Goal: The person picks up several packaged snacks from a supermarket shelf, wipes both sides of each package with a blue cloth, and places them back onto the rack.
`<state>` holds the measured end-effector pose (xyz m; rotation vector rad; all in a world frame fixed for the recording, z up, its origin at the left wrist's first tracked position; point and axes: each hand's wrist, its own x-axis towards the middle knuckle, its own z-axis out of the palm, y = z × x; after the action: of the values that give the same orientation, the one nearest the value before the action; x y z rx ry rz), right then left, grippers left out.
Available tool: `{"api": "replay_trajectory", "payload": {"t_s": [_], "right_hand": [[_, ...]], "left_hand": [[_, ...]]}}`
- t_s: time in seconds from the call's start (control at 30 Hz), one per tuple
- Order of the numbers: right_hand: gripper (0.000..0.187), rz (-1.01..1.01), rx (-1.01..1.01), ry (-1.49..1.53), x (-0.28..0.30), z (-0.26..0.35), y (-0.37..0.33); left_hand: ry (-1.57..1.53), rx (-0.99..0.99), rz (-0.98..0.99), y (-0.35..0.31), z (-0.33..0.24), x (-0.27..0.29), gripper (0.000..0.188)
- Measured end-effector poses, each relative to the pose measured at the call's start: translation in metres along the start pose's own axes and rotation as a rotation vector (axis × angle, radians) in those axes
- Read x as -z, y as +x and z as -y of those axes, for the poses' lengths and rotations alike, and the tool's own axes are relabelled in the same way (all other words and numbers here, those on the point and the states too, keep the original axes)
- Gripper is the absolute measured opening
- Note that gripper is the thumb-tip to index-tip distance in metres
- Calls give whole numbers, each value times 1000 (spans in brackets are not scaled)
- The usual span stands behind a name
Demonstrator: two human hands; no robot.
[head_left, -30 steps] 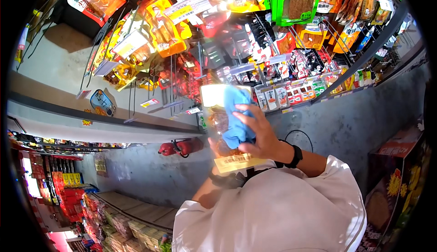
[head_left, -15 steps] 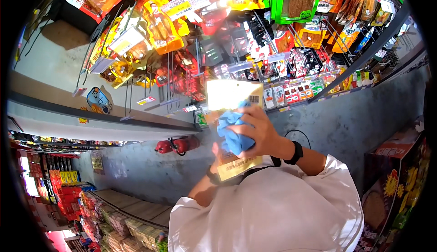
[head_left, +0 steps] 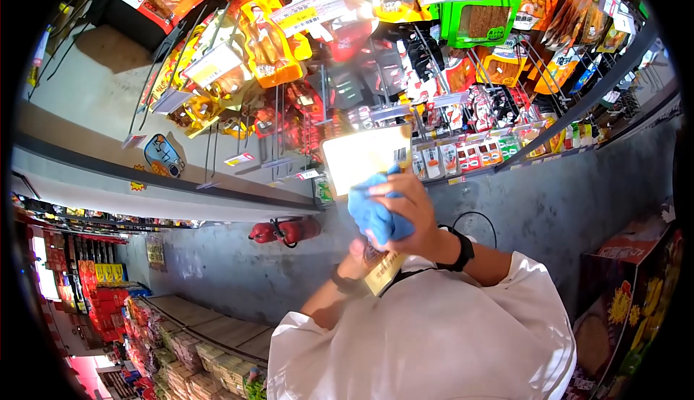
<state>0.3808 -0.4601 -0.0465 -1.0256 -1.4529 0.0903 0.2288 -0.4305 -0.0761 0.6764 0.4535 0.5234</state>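
Observation:
A flat snack package (head_left: 367, 155), pale gold with a hang hole end washed out by glare, is held up before my chest. My left hand (head_left: 356, 261) grips it near its lower part, partly hidden behind the other hand. Bunched in my right hand (head_left: 413, 213) is a blue cloth (head_left: 376, 208), pressed against the package's face. The fingers of that hand curl over the cloth, and a dark band (head_left: 464, 249) circles the wrist.
Hooks full of snack bags, such as a green pouch (head_left: 483, 25) and an orange pouch (head_left: 271, 45), hang ahead. A red fire extinguisher (head_left: 285, 231) lies left of my arms on the grey floor (head_left: 535, 190). Stacked goods (head_left: 188, 371) stand lower left.
The package has tilted and its lower end has turned. My right hand and the cloth have shifted slightly down across it. The shelf appears a little farther right and lower in view.

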Motion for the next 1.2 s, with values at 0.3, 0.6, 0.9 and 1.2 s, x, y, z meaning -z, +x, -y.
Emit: {"api": "replay_trajectory", "payload": {"t_s": [0.3,0.6,0.9,1.2], "right_hand": [[41,-124,-168,-40,-4,-12,-15],[39,-195,-82,-61,7,-26,27],[37,-59,-193,-57,3,-21,-13],[39,-77,-210,-147,-6,-39,16]], "left_hand": [[132,-115,47,18,-15,7,97],[49,-57,22,30,2,6,95],[6,-137,34,48,-14,-1,95],[-81,-299,-241,59,-29,-23,86]]}}
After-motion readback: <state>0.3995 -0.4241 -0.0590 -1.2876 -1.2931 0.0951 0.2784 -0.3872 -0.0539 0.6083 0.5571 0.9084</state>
